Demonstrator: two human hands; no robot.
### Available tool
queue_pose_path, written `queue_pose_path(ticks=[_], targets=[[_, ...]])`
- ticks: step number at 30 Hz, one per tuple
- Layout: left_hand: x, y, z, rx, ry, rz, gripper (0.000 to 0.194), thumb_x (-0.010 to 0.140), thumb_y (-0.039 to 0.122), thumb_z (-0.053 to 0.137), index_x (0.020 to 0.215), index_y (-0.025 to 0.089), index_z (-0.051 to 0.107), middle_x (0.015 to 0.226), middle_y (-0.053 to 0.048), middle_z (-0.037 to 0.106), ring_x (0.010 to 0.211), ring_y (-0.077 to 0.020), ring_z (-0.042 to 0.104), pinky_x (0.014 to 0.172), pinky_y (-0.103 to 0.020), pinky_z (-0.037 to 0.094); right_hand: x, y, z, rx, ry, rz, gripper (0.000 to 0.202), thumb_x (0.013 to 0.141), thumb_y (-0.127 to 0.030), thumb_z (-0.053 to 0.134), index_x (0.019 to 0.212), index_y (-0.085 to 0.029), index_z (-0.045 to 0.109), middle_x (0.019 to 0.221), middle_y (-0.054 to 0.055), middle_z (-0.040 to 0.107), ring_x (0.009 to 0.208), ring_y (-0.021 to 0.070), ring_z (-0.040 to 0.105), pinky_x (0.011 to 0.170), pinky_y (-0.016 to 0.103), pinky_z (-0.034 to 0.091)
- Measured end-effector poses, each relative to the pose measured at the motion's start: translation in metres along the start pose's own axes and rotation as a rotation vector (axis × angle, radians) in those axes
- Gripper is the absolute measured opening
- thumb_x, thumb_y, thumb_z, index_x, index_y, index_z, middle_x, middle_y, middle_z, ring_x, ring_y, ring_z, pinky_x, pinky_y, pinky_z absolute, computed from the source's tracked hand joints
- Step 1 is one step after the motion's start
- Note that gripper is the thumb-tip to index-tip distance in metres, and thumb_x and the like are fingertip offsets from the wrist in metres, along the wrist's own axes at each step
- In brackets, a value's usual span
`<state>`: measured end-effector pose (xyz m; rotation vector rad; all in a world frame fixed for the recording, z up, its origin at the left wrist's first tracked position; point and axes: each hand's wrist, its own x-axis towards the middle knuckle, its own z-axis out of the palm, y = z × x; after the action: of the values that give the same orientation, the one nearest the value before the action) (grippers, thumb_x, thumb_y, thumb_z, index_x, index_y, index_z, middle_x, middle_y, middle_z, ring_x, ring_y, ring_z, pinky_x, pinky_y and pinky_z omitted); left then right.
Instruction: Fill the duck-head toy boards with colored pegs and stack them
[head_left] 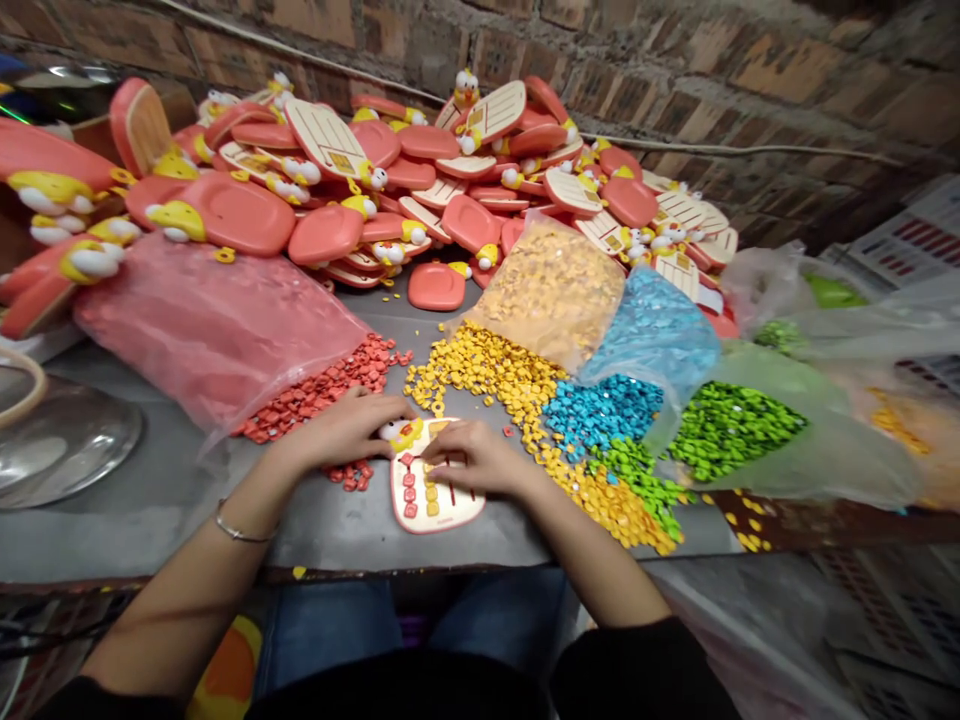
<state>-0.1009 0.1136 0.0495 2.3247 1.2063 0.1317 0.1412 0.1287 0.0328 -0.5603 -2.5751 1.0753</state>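
Bare hands at a small plastic panel. The cream panel with a red rim and a yellow-and-white duck head (436, 508) lies flat on the grey tabletop (330, 535), directly beneath the right fingers and against the left. The left hand (364, 428), at ten o'clock of the panel, has its fingers and thumb bent around the duck-head corner, holding it. The right hand (480, 458), at one o'clock, is bent over the upper part, thumb and forefinger close together; whether a piece is pinched between them cannot be told. It hides part of the red slots. Small red pieces (409, 494) and yellow pieces (432, 495) stand in two columns.

Surroundings, by clock position from the panel: loose red pieces (330, 392) at ten to eleven, partly behind the left hand; loose yellow pieces (487, 362) from twelve to three; loose blue pieces (600, 412) at two; loose bright-green pieces (731, 430) between two and three. A piled mass of red-and-cream panels (427, 142) spans the far side at twelve.
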Motion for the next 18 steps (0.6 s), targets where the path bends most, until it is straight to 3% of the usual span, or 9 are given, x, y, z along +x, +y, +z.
queue_pose_path(ticks=[2, 4, 6, 8, 10, 12, 15, 18], targets=[[0.0, -0.001, 0.001, -0.002, 0.004, 0.004, 0.035, 0.086, 0.036, 0.063, 0.121, 0.031, 0.054, 0.121, 0.002, 0.063, 0.11, -0.0209, 0.057, 0.095, -0.033, 0.031, -0.006, -0.002, -0.015, -0.003, 0.03, 0.055, 0.024, 0.086, -0.03, 0.066, 0.107, -0.017, 0.068, 0.087, 0.004, 0.071, 0.077, 0.015, 0.064, 0.071, 0.023, 0.046], [0.001, -0.003, 0.002, -0.016, 0.026, 0.027, 0.035, 0.087, 0.038, 0.06, 0.121, 0.03, 0.055, 0.121, 0.0, 0.063, 0.108, -0.0211, 0.058, 0.095, -0.033, 0.034, -0.014, -0.002, -0.034, -0.164, 0.171, 0.176, 0.024, 0.089, -0.033, 0.062, 0.107, -0.017, 0.068, 0.086, 0.005, 0.071, 0.078, 0.0161, 0.064, 0.071, 0.023, 0.044], [0.002, -0.006, 0.004, -0.034, 0.048, 0.06, 0.035, 0.088, 0.04, 0.058, 0.12, 0.028, 0.056, 0.118, -0.002, 0.064, 0.107, -0.0214, 0.058, 0.094, -0.032, 0.037, -0.025, 0.002, -0.052, -0.447, 0.332, 0.389, 0.021, 0.091, -0.032, 0.057, 0.098, -0.016, 0.069, 0.085, 0.008, 0.07, 0.081, 0.0189, 0.063, 0.072, 0.025, 0.043], [0.003, -0.008, 0.005, -0.044, 0.06, 0.091, 0.036, 0.087, 0.039, 0.058, 0.12, 0.025, 0.056, 0.115, -0.005, 0.064, 0.106, -0.0215, 0.059, 0.092, -0.031, 0.04, -0.037, 0.01, -0.069, -0.698, 0.414, 0.68, 0.021, 0.091, -0.031, 0.055, 0.09, -0.016, 0.069, 0.083, 0.01, 0.07, 0.081, 0.0213, 0.063, 0.07, 0.026, 0.041], [0.004, -0.01, 0.006, -0.037, 0.072, 0.115, 0.037, 0.087, 0.037, 0.059, 0.121, 0.024, 0.056, 0.117, -0.006, 0.063, 0.107, -0.022, 0.058, 0.093, -0.032, 0.041, -0.05, 0.019, -0.081, -0.798, 0.398, 0.942, 0.018, 0.088, -0.03, 0.057, 0.089, -0.016, 0.069, 0.086, 0.012, 0.07, 0.082, 0.0227, 0.064, 0.068, 0.026, 0.041], [0.005, -0.011, 0.007, -0.023, 0.081, 0.138, 0.039, 0.087, 0.035, 0.059, 0.123, 0.023, 0.055, 0.122, -0.007, 0.061, 0.112, -0.023, 0.057, 0.095, -0.033, 0.041, -0.059, 0.027, -0.087, -0.779, 0.316, 1.081, 0.015, 0.083, -0.026, 0.063, 0.093, -0.016, 0.068, 0.094, 0.013, 0.07, 0.086, 0.023, 0.065, 0.067, 0.025, 0.041], [0.006, -0.012, 0.011, 0.0, 0.102, 0.148, 0.042, 0.088, 0.028, 0.056, 0.129, 0.023, 0.051, 0.134, -0.01, 0.053, 0.122, -0.024, 0.051, 0.103, -0.037, 0.038, -0.062, 0.035, -0.087, -0.733, 0.239, 1.133, 0.021, 0.08, -0.016, 0.065, 0.101, -0.014, 0.067, 0.102, 0.014, 0.068, 0.091, 0.0221, 0.065, 0.07, 0.024, 0.042], [0.007, -0.012, 0.015, 0.012, 0.152, 0.187, 0.043, 0.089, 0.025, 0.053, 0.131, 0.023, 0.052, 0.138, -0.01, 0.049, 0.125, -0.0236, 0.048, 0.105, -0.038, 0.037, -0.057, 0.039, -0.083, -0.729, 0.261, 1.123, 0.022, 0.081, -0.008, 0.059, 0.101, -0.012, 0.068, 0.102, 0.016, 0.068, 0.092, 0.0218, 0.065, 0.073, 0.024, 0.043]])
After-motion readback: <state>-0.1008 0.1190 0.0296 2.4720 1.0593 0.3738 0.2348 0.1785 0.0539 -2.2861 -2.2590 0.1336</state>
